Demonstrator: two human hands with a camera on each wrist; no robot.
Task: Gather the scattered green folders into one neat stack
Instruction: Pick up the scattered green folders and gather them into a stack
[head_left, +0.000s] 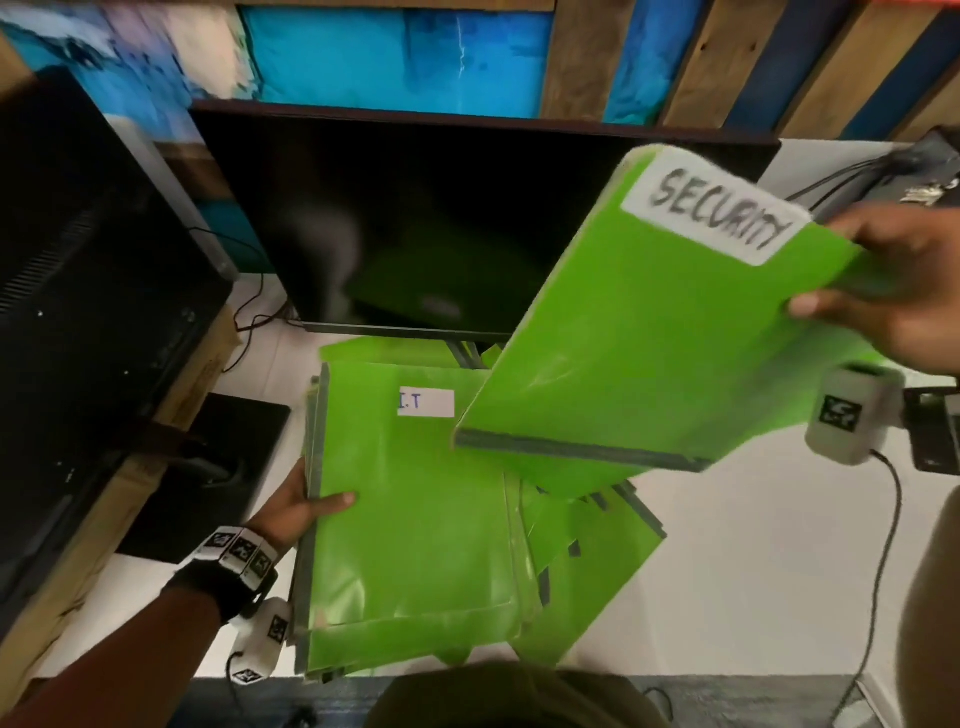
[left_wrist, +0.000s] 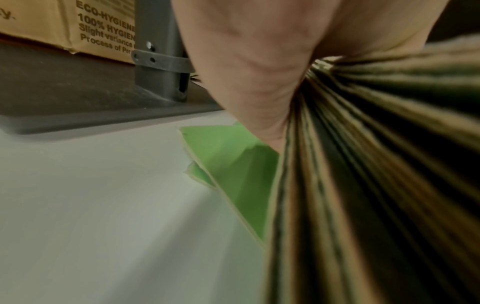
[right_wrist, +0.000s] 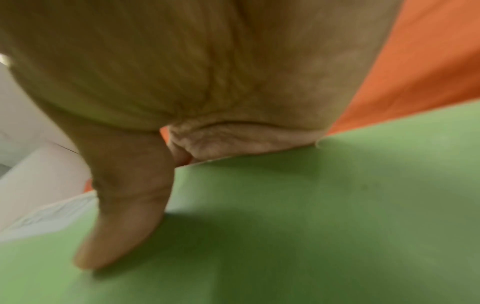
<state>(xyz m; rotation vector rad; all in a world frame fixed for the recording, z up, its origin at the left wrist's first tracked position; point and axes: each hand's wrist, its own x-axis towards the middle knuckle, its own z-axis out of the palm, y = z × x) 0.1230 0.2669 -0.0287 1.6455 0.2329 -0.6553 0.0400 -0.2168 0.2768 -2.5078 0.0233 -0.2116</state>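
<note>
We note the stack (head_left: 415, 519) on the desk, its near-left edge gripped by our left hand (head_left: 296, 506), thumb on top. Right hand (head_left: 893, 291) pinches the SECURITY folder (head_left: 649, 322), raised and tilted above the stack's right side.

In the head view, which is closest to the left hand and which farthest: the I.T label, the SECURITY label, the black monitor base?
1. Monitor base: just left of the left hand.
2. I.T label: up and right, on the held stack.
3. SECURITY label: far upper right, by the right hand.

dark monitor (head_left: 467, 218) on white desk (head_left: 753, 571), cardboard box (left_wrist: 52, 22) at left
</note>
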